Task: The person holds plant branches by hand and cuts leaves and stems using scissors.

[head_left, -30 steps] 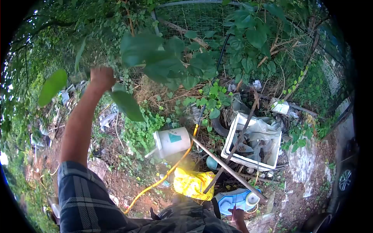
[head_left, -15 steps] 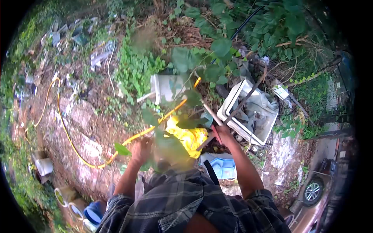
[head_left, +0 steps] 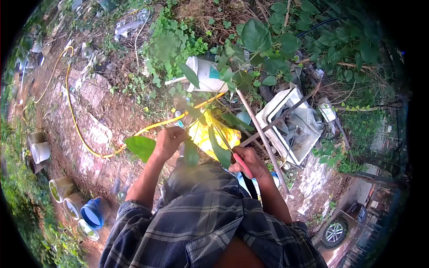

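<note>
My left hand [head_left: 170, 141] is closed in a pinch, seemingly on a thin leafy stem. A broad green leaf [head_left: 140, 148] sticks out to its left, and blurred leaves hang close in front of the camera. My right hand [head_left: 252, 164] is wrapped around a red-handled tool [head_left: 242, 165]; its working end is hard to make out among the leaves. Between the hands, a narrow leaf [head_left: 219, 145] hangs over a bright yellow plastic bag or cloth [head_left: 203, 136] on the ground.
A yellow hose [head_left: 77, 125] curves across the littered ground. Ahead lie a white bucket [head_left: 208, 76] and, to the right, a white foam box [head_left: 286, 147] with a wooden pole [head_left: 259, 129] beside it. Several buckets [head_left: 92, 213] are at left; a vehicle wheel [head_left: 335, 232] is at lower right.
The view has shifted, with the ground farther up. My right hand has come back and inward with the red-handled tool, nearer my left hand. The leaf by my left hand looks larger.
</note>
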Tool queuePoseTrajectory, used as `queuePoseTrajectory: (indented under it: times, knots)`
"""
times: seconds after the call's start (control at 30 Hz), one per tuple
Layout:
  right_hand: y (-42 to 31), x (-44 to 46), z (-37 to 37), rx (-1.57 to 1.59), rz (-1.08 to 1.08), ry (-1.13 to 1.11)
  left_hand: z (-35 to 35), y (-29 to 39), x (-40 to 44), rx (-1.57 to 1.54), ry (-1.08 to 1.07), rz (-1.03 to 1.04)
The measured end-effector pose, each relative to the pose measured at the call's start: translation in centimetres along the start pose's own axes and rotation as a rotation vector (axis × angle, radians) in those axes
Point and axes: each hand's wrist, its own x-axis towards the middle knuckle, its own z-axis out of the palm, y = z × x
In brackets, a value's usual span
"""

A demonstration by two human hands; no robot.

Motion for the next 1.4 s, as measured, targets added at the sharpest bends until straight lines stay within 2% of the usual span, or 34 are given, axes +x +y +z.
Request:
queuePoseTrajectory:
  times: [0.1,0.13,0.17,0.27,0.37,0.4,0.47,0.7,0.83,0.87,0.97,1.0,1.03,1.1,1.13,1.17,1.23,1.27,1.3,1.4]
  knots:
    - [-2.3,-1.5,-0.7,-0.025,0.017,-0.005,0.8,1.7,0.4,-0.426,-0.07,-0.046]
    - [-1.6,-1.7,-0.8,0.073,0.05,-0.003,0.9,3.3,0.2,-0.548,-0.096,-0.055]
    - [-1.1,-1.8,-0.8,-0.002,0.059,0.019,1.0,4.0,0.2,-0.67,-0.122,-0.066]
    - [-1.6,-1.8,-0.5,-0.24,0.076,0.073,2.2,4.6,1.1,-0.68,-0.124,-0.006]
    - [-1.8,-1.0,0.2,-0.114,0.105,0.145,4.1,6.1,1.5,-0.777,-0.043,0.008]
    - [-1.8,-0.5,0.7,0.001,0.055,0.212,4.4,6.8,1.4,-0.802,-0.019,0.003]
    - [-1.9,0.1,0.4,0.023,0.083,0.197,5.0,7.1,1.7,-0.846,0.008,0.036]
    - [-2.0,1.9,-1.6,-0.006,0.131,0.12,6.0,7.5,1.4,-0.709,-0.079,0.009]
    - [-2.3,1.6,-2.0,0.054,0.181,0.106,6.7,7.9,1.2,-0.751,-0.018,-0.021]
    - [-2.5,1.3,-2.0,0.065,0.193,0.095,6.5,7.8,1.2,-0.738,-0.02,-0.039]
    - [-4.0,-0.7,-1.8,-0.069,0.05,0.224,5.4,7.4,2.1,-0.664,-0.044,-0.049]
    - [-2.2,-1.2,-2.6,-0.009,0.045,0.233,5.1,6.8,2.2,-0.615,-0.065,-0.029]
    - [-3.5,-2.3,-3.0,-0.01,-0.003,0.322,4.7,5.8,2.3,-0.565,-0.087,-0.014]
    - [-4.2,-3.1,-4.4,0.186,0.041,0.513,4.0,3.8,2.5,-0.311,-0.121,0.036]
    - [-5.2,-3.4,-5.6,0.043,0.055,0.575,3.6,4.5,1.7,-0.265,-0.119,0.006]
    - [-3.6,-2.8,-7.1,-0.136,-0.032,0.653,3.3,4.8,0.7,-0.218,-0.118,-0.028]
    - [-2.6,-0.9,-9.2,-0.435,0.137,0.676,2.7,3.0,-0.3,0.022,-0.156,0.154]
    - [-2.0,0.2,-9.8,-0.474,0.208,0.662,2.3,2.8,-1.2,0.006,-0.203,0.056]
    - [-1.0,1.4,-10.3,-0.511,0.282,0.646,2.2,1.7,-1.7,0.274,-0.19,0.205]
    - [5.6,5.5,-12.2,-0.537,0.478,0.648,2.4,-0.9,-3.9,0.412,-0.159,0.171]
